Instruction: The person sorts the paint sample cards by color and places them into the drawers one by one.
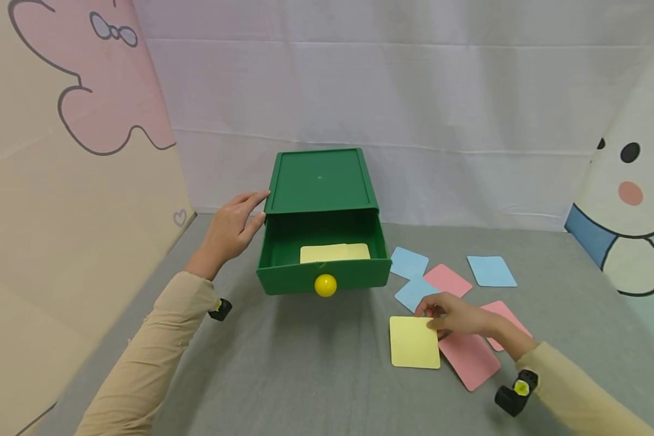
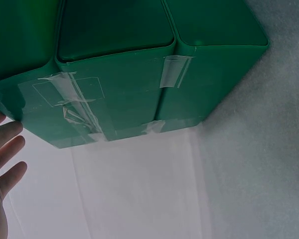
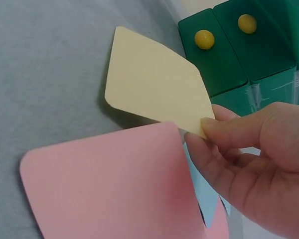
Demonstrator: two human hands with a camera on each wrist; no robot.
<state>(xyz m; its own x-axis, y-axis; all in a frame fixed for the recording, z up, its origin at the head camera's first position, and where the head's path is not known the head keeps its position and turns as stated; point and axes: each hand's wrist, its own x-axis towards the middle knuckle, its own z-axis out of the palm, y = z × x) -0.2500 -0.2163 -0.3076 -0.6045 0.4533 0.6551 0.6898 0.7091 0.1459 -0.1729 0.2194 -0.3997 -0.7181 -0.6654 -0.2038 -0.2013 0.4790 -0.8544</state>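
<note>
My right hand (image 1: pixel 458 315) pinches a yellow card (image 1: pixel 414 342) by its right edge, at the left side of the loose cards. In the right wrist view the thumb and fingers of that hand (image 3: pixel 259 154) grip one corner of the yellow card (image 3: pixel 154 79), above a pink card (image 3: pixel 109 184). My left hand (image 1: pixel 231 232), fingers extended, touches the left side of the green drawer box (image 1: pixel 320 181). Its top drawer (image 1: pixel 294 278) stands pulled out, with yellow cards (image 1: pixel 335 252) inside. In the left wrist view the left hand (image 2: pixel 5 164) is at the box's edge.
Several blue and pink cards lie right of the box, among them a blue card (image 1: pixel 492 270), a pink card (image 1: pixel 448 280) and a larger pink one (image 1: pixel 470 358) beside my right hand. A white cloth (image 1: pixel 414 109) hangs behind the box.
</note>
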